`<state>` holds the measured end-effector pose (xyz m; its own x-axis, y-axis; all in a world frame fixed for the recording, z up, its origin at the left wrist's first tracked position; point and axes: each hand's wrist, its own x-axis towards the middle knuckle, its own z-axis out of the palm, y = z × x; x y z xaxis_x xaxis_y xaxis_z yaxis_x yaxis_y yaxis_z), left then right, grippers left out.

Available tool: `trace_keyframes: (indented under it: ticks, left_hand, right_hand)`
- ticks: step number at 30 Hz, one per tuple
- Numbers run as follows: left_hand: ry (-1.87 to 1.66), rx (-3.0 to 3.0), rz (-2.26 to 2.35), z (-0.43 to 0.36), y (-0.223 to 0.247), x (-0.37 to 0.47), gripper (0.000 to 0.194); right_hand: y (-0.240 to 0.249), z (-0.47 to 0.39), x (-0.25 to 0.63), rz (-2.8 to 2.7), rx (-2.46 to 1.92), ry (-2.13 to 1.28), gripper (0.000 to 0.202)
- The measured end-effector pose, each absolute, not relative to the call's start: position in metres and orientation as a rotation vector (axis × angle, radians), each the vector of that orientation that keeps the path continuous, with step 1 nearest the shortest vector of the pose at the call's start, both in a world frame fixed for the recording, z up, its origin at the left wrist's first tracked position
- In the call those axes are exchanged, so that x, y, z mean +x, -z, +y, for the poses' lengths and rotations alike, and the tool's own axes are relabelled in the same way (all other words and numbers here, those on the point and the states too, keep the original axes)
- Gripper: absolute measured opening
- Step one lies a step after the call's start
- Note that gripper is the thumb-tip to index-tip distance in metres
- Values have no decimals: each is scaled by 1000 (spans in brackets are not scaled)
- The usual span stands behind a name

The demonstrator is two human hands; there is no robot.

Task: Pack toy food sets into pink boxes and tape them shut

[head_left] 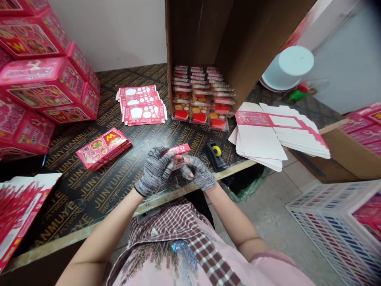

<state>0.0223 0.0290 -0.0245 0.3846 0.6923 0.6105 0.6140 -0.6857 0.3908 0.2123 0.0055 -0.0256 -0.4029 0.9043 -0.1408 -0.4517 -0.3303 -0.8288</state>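
Observation:
Near the front edge of the table, a small pink printed carton (182, 149) is held upright between my two hands, partly hidden by the fingers. My left hand (157, 169), in a grey fingerless glove, has its fingers closed on the carton's left side. My right hand (199, 171), gloved alike, grips the right side with thumb and fingers bent inward. To the right stands a black tape dispenser (218, 157) with a yellow core. Left of my hands, pink printed boxes (102, 147) lie one on another. Beyond them is a stack of flat pink cartons with cut-out windows (144, 113).
A tall open cardboard box (193, 35) holds rows of bagged toy food (199, 113). Larger flat cartons (264, 135) overhang the table's right edge. Finished pink boxes (41, 83) are piled at left. A white plastic crate (324, 226) sits on the floor at right.

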Motion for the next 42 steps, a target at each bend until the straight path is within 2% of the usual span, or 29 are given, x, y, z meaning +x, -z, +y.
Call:
trace_keyframes:
  ticks: [6, 8, 10, 13, 16, 19, 23, 24, 26, 28, 29, 31, 32, 35, 37, 42]
  left_hand:
    - [-1164, 2412, 1422, 47, 17, 38, 16]
    - [-1223, 2303, 1439, 54, 18, 30, 15]
    - [-1410, 1980, 1426, 59, 20, 15, 26]
    - [-1577, 1391, 1253, 56, 29, -8, 62]
    - [-1485, 1140, 1083, 45, 48, -21, 93]
    - [-1415, 1251, 1166, 35, 66, -25, 100]
    - [-1490, 1899, 1326, 28, 52, -14, 109]
    - [-1450, 2118, 1289, 28, 42, -8, 103]
    - [-1269, 2490, 1162, 29, 24, 5, 73]
    - [-1091, 2689, 1073, 32, 11, 14, 41]
    - [-1042, 2722, 1059, 33, 9, 16, 35]
    - [-1020, 2708, 1074, 36, 10, 17, 34]
    - [-1025, 2682, 1091, 37, 12, 17, 36]
    - [-978, 2583, 1133, 38, 16, 16, 46]
    - [-851, 2532, 1125, 38, 14, 17, 47]
    - [-557, 2419, 1148, 43, -7, 20, 42]
  right_hand:
    - [29, 17, 218, -1253, -1105, -1481, 40]
    - [41, 9, 219, -1326, -1205, -1492, 39]
    - [59, -6, 215, -1303, -1195, -1718, 43]
    - [83, -26, 204, -1070, -1002, -1975, 64]
    - [84, -20, 202, -867, -942, -1636, 69]
    - [64, 5, 218, -862, -1012, -1302, 57]
    - [39, 28, 242, -1379, -1114, -1105, 34]
    - [37, 30, 245, -1526, -1113, -1065, 31]
    - [39, 28, 249, -1717, -1104, -1014, 32]
    - [46, 23, 259, -1800, -1136, -929, 43]
    - [50, 19, 269, -1802, -1167, -860, 53]
    - [61, 12, 299, -1709, -1279, -668, 68]
    - [68, 8, 318, -1621, -1364, -551, 65]
    - [88, -5, 375, -1395, -1665, -274, 36]
    - [101, -11, 401, -1389, -1804, -269, 25]
    - [124, -3, 415, -1421, -1863, -529, 11]
